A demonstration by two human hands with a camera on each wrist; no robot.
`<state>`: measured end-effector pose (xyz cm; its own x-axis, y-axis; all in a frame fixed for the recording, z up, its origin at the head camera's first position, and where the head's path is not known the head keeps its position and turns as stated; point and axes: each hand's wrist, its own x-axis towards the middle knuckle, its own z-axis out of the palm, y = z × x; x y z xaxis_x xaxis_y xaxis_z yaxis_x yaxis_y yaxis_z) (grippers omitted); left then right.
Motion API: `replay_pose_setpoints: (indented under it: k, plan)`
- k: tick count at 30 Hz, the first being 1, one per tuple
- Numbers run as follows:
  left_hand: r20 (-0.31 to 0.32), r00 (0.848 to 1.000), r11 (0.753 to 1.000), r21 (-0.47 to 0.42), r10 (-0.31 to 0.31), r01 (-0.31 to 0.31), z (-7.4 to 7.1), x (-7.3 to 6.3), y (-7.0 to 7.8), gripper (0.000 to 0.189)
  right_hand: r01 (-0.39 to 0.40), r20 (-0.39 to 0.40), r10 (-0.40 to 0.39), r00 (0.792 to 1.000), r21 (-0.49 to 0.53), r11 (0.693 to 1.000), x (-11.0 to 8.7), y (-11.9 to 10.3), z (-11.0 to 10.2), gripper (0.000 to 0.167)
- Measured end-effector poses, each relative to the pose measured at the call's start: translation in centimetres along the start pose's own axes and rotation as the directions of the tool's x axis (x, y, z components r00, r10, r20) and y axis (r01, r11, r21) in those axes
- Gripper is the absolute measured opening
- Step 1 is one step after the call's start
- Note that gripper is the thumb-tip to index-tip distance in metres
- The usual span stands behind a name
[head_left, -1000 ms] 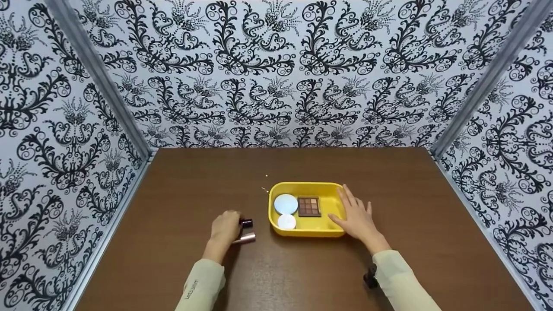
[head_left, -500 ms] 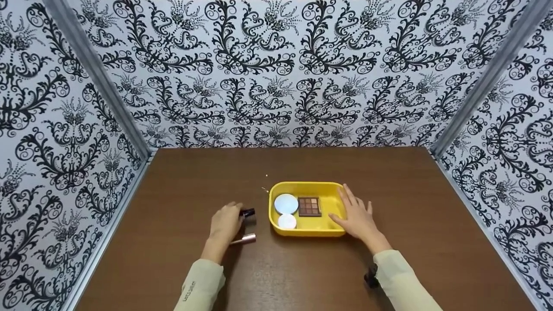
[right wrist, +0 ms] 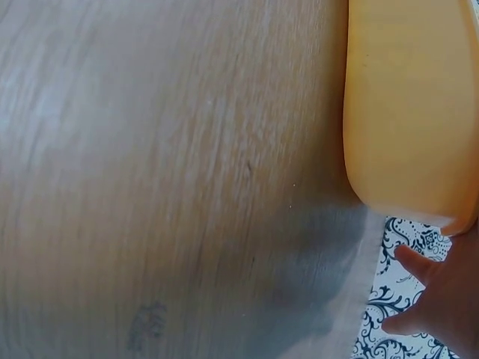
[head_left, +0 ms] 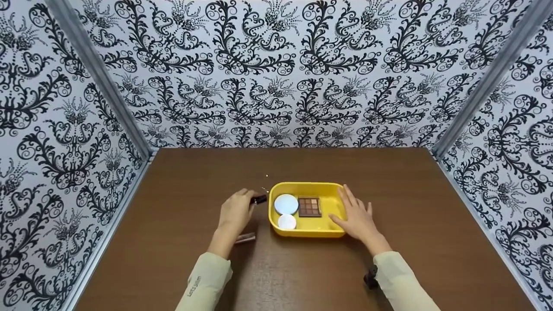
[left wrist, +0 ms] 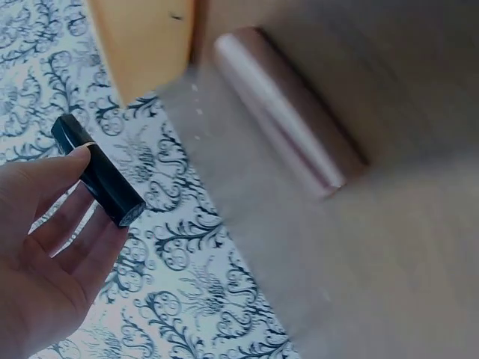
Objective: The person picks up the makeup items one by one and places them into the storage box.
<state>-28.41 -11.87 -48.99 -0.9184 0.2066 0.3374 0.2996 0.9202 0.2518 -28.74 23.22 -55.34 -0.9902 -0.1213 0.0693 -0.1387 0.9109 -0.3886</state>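
Observation:
My left hand (head_left: 235,212) pinches a black lipstick tube (left wrist: 114,185) with a thin gold band between thumb and fingers. In the head view it is raised just left of a yellow tray (head_left: 309,233). A shiny rose-gold cosmetic tube (head_left: 246,238) lies on the table below that hand, large in the left wrist view. My right hand (head_left: 357,219) rests at the tray's right rim with fingers spread and nearly straight. Inside the tray are an eyeshadow palette (head_left: 309,207), a pale blue round case (head_left: 285,203) and a smaller white round case (head_left: 287,221).
The brown table (head_left: 207,172) is bounded by black-and-white patterned walls (head_left: 276,99) at the back and both sides. Tiny bright specks show on the table by the tray's left edge. A small dark object (head_left: 370,277) sits at the right wrist.
My left hand has lifted the black lipstick tube from beside the rose-gold tube and moved it up and right toward the tray. The right hand and tray have not moved.

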Motion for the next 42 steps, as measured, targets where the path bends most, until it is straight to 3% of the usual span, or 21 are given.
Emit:
replay_pose_setpoints:
  k: [6, 16, 22, 36, 42]
  plan:
    - [-0.033, 0.998, 0.998, -0.029, 0.048, -0.049, -0.4, 0.9, 1.9, 0.018, -0.005, 0.005, 0.005, 1.000, -0.013, 1.000, -0.1, 0.1, 0.1, 0.090]
    - [-0.003, 0.996, 0.996, -0.015, 0.092, -0.092, 0.0, 2.0, 5.6, 0.019, 0.011, 0.000, -0.011, 1.000, 0.000, 1.000, 0.1, 0.0, -0.2, 0.090]
    - [0.000, 0.992, 0.992, 0.004, 0.125, -0.125, 1.3, 2.0, 7.5, 0.018, 0.012, 0.010, -0.012, 1.000, -0.001, 1.000, 0.1, 0.3, -0.2, 0.089]
    - [0.116, 0.983, 0.987, 0.051, 0.145, -0.151, 5.0, 1.2, 9.8, 0.016, 0.019, 0.011, -0.019, 1.000, -0.007, 1.000, 0.0, 0.3, 0.0, 0.089]
    - [0.164, 0.975, 0.983, 0.078, 0.151, -0.165, 6.0, 1.6, 10.8, 0.016, 0.010, 0.004, -0.010, 1.000, -0.001, 1.000, 0.1, 0.3, -0.1, 0.089]
